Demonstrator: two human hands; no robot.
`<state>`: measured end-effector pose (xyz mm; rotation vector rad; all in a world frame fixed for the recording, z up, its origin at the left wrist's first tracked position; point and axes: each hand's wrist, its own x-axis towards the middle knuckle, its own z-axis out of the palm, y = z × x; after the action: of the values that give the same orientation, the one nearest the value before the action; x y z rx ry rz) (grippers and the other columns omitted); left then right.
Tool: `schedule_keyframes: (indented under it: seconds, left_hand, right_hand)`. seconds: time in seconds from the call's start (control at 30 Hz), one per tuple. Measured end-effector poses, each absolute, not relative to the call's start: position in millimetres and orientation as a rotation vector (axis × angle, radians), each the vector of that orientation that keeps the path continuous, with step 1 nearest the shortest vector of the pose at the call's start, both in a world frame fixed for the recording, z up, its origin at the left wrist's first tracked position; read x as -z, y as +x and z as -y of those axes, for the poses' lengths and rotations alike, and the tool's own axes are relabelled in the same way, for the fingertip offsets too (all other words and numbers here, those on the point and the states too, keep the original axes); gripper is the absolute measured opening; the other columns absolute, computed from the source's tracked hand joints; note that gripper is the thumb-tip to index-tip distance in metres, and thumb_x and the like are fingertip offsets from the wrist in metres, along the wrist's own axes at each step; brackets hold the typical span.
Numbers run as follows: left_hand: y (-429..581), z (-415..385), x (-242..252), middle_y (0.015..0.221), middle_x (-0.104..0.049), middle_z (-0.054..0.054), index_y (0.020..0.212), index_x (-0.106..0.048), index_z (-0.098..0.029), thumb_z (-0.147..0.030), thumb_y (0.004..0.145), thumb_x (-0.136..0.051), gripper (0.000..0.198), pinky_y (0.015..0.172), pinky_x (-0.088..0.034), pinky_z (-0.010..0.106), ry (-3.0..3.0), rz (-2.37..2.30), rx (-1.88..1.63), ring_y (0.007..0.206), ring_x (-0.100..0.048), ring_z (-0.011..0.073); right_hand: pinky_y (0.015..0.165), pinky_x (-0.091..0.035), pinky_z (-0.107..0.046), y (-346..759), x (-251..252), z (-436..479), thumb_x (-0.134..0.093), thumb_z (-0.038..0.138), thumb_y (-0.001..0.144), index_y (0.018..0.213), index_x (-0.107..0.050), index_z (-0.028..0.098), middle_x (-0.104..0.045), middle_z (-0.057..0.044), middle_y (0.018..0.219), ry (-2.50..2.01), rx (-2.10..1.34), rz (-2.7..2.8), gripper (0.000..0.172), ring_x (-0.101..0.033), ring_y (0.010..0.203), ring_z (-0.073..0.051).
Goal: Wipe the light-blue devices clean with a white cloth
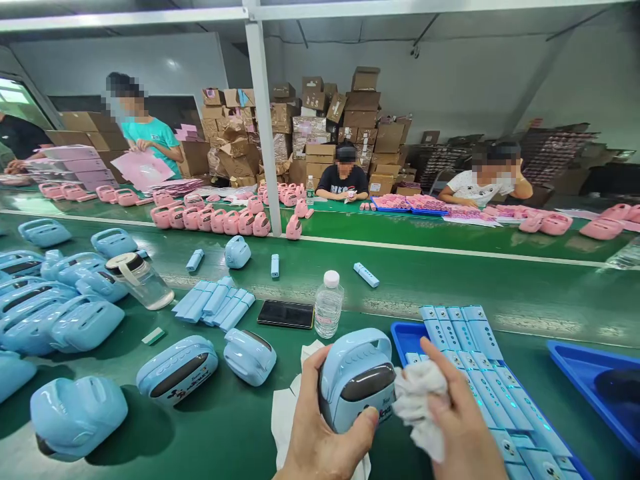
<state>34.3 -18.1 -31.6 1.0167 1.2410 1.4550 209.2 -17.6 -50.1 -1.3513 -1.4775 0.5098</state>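
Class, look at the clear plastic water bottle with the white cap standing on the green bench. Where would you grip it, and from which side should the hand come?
Grip the clear plastic water bottle around its ribbed body, below the white cap. It stands upright, so a sideways wrap suits it. Come from the near right: the black phone lies close on its left.
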Motion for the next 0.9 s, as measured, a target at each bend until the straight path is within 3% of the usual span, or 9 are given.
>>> schedule_keyframes:
  seconds: [0.1,0.13,0.2,0.27,0.33,0.47,0.6,0.73,0.9]
  left_hand:
    - [43.4,20.0,40.7,0.110,-0.077,0.008,0.129,-0.059,-0.029,-0.039,0.065,-0.090,0.072,0.086,-0.062,0.042,1.073,-1.193,-1.506,0.097,-0.074,0.0315]
    - [45.1,20.7,43.8,0.111,-0.077,0.008,0.128,-0.060,-0.029,-0.039,0.066,-0.091,0.070,0.086,-0.062,0.043,1.091,-1.203,-1.516,0.098,-0.074,0.0317]
    - [45.8,21.4,49.8,0.116,-0.075,0.009,0.127,-0.059,-0.027,-0.037,0.069,-0.089,0.066,0.090,-0.060,0.041,1.115,-1.237,-1.521,0.102,-0.073,0.0302]
    - [43.5,21.2,55.0,0.114,-0.074,0.007,0.131,-0.055,-0.026,-0.037,0.070,-0.088,0.070,0.087,-0.060,0.038,1.134,-1.202,-1.509,0.096,-0.073,0.0263]
    - [40.1,20.4,58.2,0.117,-0.074,0.007,0.134,-0.054,-0.026,-0.037,0.070,-0.088,0.073,0.087,-0.059,0.036,1.205,-1.187,-1.547,0.096,-0.074,0.0257]
    - [37.6,18.7,58.1,0.130,-0.071,0.010,0.129,-0.062,-0.027,-0.032,0.069,-0.089,0.066,0.101,-0.056,0.041,1.317,-1.225,-1.636,0.117,-0.070,0.0322]
    - [42.0,18.9,54.9,0.116,-0.078,0.010,0.130,-0.062,-0.028,-0.037,0.072,-0.088,0.064,0.085,-0.062,0.041,1.192,-1.139,-1.523,0.097,-0.076,0.0317]
    - [45.1,20.9,52.6,0.117,-0.078,0.010,0.126,-0.062,-0.025,-0.034,0.069,-0.086,0.063,0.094,-0.060,0.042,1.143,-1.159,-1.513,0.103,-0.076,0.0313]
    - [42.0,20.7,49.2,0.119,-0.076,0.007,0.125,-0.062,-0.023,-0.029,0.064,-0.080,0.064,0.102,-0.056,0.045,1.202,-1.288,-1.484,0.110,-0.072,0.0309]
  right_hand:
    - [0.107,-0.054,-0.042,179.3,46.9,29.4,-0.067,0.024,0.101,0.131,-0.068,0.039,-0.074,0.000,0.127,-1.126,-0.098,1.671,0.033,-0.062,0.130,-0.029]
    - [0.110,-0.049,-0.044,172.7,45.2,30.4,-0.071,0.020,0.098,0.123,-0.073,0.037,-0.072,-0.001,0.127,-1.080,0.056,1.702,0.030,-0.059,0.129,-0.029]
    - [0.105,-0.048,-0.041,167.9,43.0,28.6,-0.072,0.013,0.097,0.119,-0.076,0.031,-0.069,-0.005,0.126,-1.047,0.201,1.737,0.029,-0.059,0.119,-0.027]
    - [0.098,-0.053,-0.035,171.4,43.5,24.7,-0.066,0.010,0.100,0.128,-0.074,0.028,-0.068,-0.008,0.124,-1.019,0.156,1.770,0.034,-0.062,0.113,-0.023]
    - [0.100,-0.057,-0.032,177.2,45.7,21.9,-0.060,0.010,0.104,0.133,-0.071,0.027,-0.070,-0.007,0.125,-0.993,0.049,1.798,0.036,-0.065,0.117,-0.022]
    - [0.104,-0.060,-0.029,181.3,47.8,22.1,-0.060,0.016,0.104,0.128,-0.074,0.028,-0.073,-0.004,0.131,-1.005,-0.022,1.773,0.030,-0.072,0.121,-0.021]
    - [0.107,-0.061,-0.033,182.0,44.4,23.1,-0.059,0.015,0.104,0.129,-0.074,0.027,-0.077,-0.005,0.124,-0.845,-0.045,1.918,0.031,-0.073,0.121,-0.024]
    - [0.111,-0.057,-0.031,191.8,39.2,19.0,-0.063,0.008,0.099,0.131,-0.070,0.022,-0.072,-0.008,0.134,-0.904,-0.078,1.937,0.036,-0.067,0.128,-0.022]
    - [0.108,-0.054,-0.023,196.5,40.3,18.5,-0.062,0.005,0.099,0.123,-0.072,0.022,-0.074,-0.006,0.123,-0.932,-0.094,1.836,0.031,-0.067,0.121,-0.016]
